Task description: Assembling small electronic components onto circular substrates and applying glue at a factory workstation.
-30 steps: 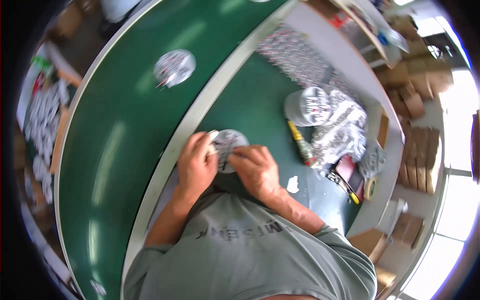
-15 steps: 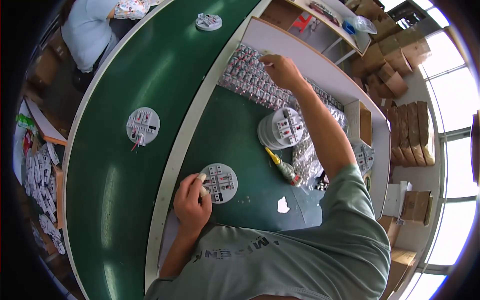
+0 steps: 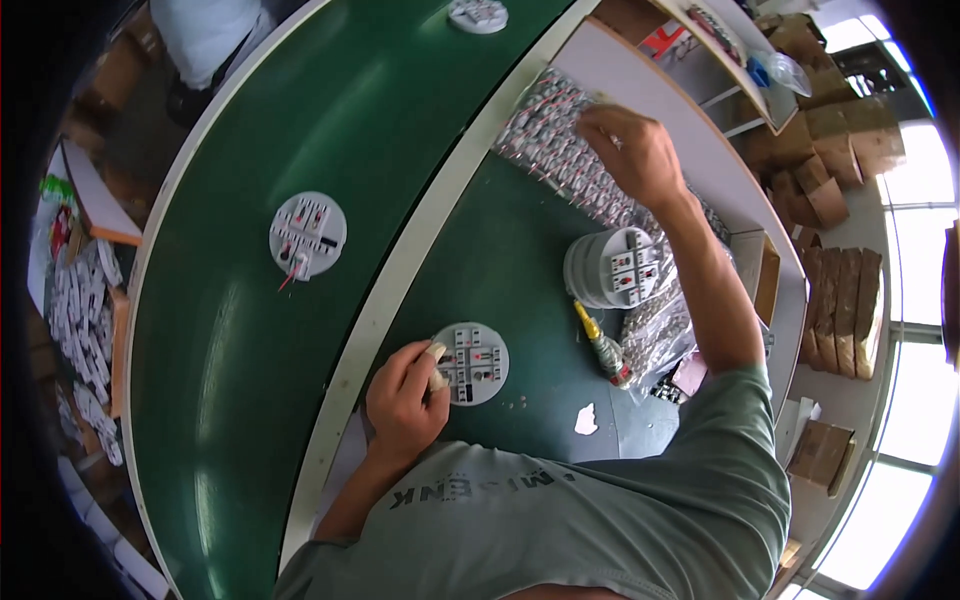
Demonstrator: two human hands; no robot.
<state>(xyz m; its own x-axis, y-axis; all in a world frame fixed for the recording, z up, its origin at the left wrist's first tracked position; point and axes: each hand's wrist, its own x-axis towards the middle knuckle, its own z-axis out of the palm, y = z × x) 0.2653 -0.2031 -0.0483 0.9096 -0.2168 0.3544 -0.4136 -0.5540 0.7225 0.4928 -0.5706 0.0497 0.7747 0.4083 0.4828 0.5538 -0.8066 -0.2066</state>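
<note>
Right hand (image 3: 637,152), now beyond the disc (image 3: 478,364), curls; contents unclear.
Left hand (image 3: 407,400) pinches its rim, best hold; likely light.

Your round plate (image 3: 489,363) is pale grey and lies flat, face up, on the green bench (image 3: 480,250), in front of you. Small light blocks with dark markings stand across its face, a cross-shaped band runs between them, and a few touches of red show — plus a dark rectangle near its lower edge. Your left hand (image 3: 408,398) holds it at the left rim, covering part of that side. The small grey-and-red parts (image 3: 565,150) lie in close rows at the bench's far side — your right hand (image 3: 630,150) hangs over them, hiding some.
</note>
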